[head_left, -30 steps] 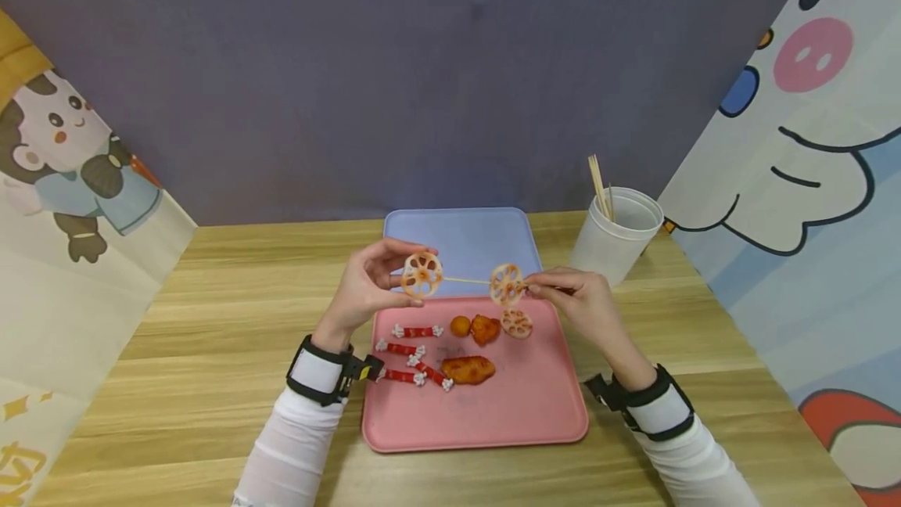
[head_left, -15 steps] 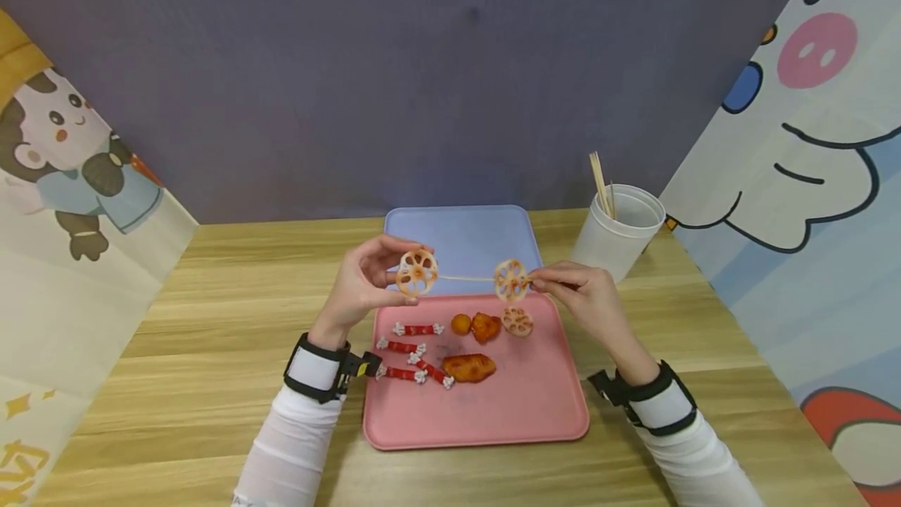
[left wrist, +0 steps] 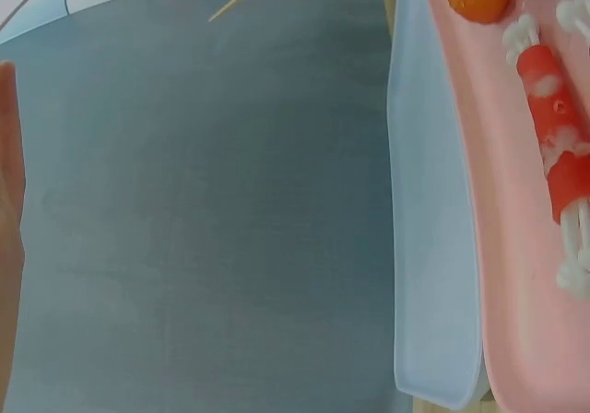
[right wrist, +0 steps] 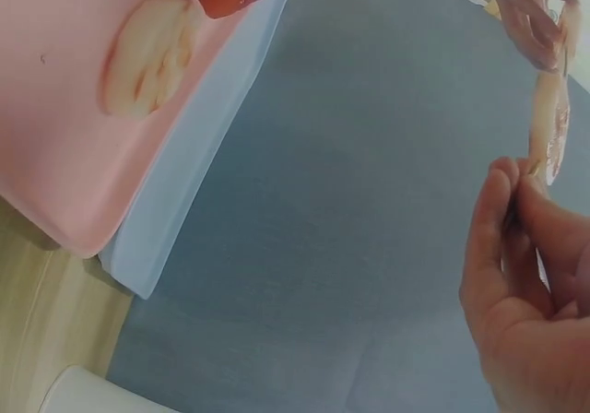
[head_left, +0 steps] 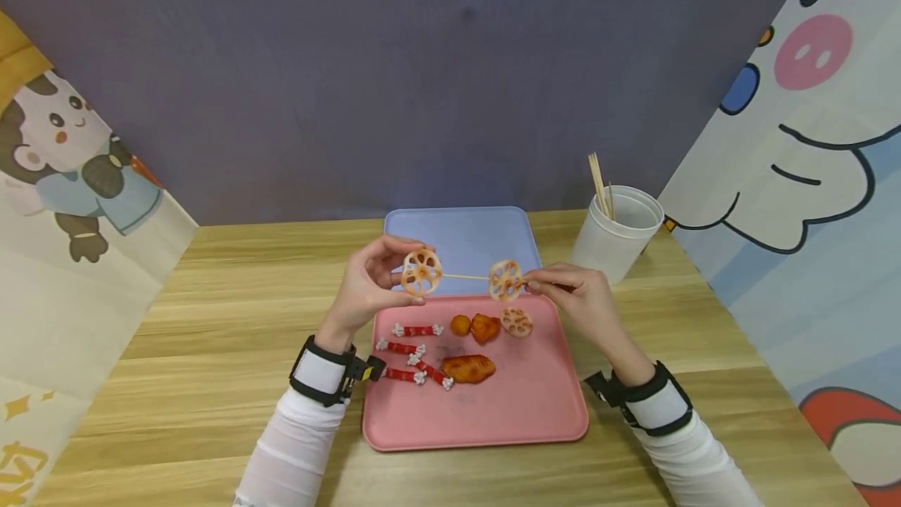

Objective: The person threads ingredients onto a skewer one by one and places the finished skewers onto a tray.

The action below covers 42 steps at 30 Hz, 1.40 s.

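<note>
In the head view my left hand (head_left: 362, 284) holds a round lotus root slice (head_left: 421, 272) by its edge, between thumb and fingers, over the far part of the pink tray. My right hand (head_left: 580, 300) pinches one end of a thin bamboo skewer (head_left: 464, 277). Close to those fingertips a second lotus root slice (head_left: 505, 281) is threaded on it. The skewer's other end reaches the slice in the left hand. In the right wrist view, the right thumb and fingers (right wrist: 502, 196) close on the skewer just behind the threaded slice, seen edge-on.
On the pink tray (head_left: 521, 417) lie another lotus slice (head_left: 517, 322), a small orange ball (head_left: 461, 325), a glazed chunk (head_left: 485, 328), a browned wing-like piece (head_left: 468, 368) and several red sticks with white ends (head_left: 418, 331). Behind are a blue tray (head_left: 461, 229) and a white cup (head_left: 614, 241) with skewers.
Both hands shift only slightly: slightly apart half a second ago, then back closer together. The slices and skewer stay in the same grips.
</note>
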{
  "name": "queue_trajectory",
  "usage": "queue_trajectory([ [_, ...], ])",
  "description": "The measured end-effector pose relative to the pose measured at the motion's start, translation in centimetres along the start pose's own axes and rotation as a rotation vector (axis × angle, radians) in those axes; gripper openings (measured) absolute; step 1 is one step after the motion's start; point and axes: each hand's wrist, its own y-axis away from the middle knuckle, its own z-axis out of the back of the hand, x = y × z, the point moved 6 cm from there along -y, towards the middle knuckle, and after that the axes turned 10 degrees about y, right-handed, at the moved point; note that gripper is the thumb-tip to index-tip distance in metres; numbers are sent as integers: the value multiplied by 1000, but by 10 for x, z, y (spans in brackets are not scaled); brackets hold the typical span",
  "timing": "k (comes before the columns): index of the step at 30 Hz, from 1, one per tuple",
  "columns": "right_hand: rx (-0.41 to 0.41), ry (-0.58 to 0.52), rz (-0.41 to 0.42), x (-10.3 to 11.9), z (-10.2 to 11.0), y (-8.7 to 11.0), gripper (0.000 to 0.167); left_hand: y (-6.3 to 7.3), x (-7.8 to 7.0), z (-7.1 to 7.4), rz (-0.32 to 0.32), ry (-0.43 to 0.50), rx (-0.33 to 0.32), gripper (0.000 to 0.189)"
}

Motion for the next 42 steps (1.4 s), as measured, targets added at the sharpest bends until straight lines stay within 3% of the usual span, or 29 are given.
queue_trajectory([
  [5, -5, 22, 58, -1, -1, -1, 15, 1, 0, 0, -16, 5, 31, 55],
  [11, -36, -10, 125, -20, -2, 1, 20, 0, -2, 0, -31, 24, 78, 52],
  [15, -40, -19, 118, -21, 0, 2, 20, 0, -3, -1, -41, 26, 76, 52],
  [19, 8, -44, 46, -24, -3, 4, 17, 0, -4, 1, -53, 23, 61, 53],
  [25, 72, -123, -57, -28, -9, 5, 15, 0, -4, 6, -69, 45, -7, 53],
  [33, 200, -182, -128, -33, -20, 8, 16, 1, 8, 13, -60, 162, -90, 51],
  [42, 325, -90, -201, -33, -35, 13, 19, 0, 18, 18, -13, 300, -275, 38],
])
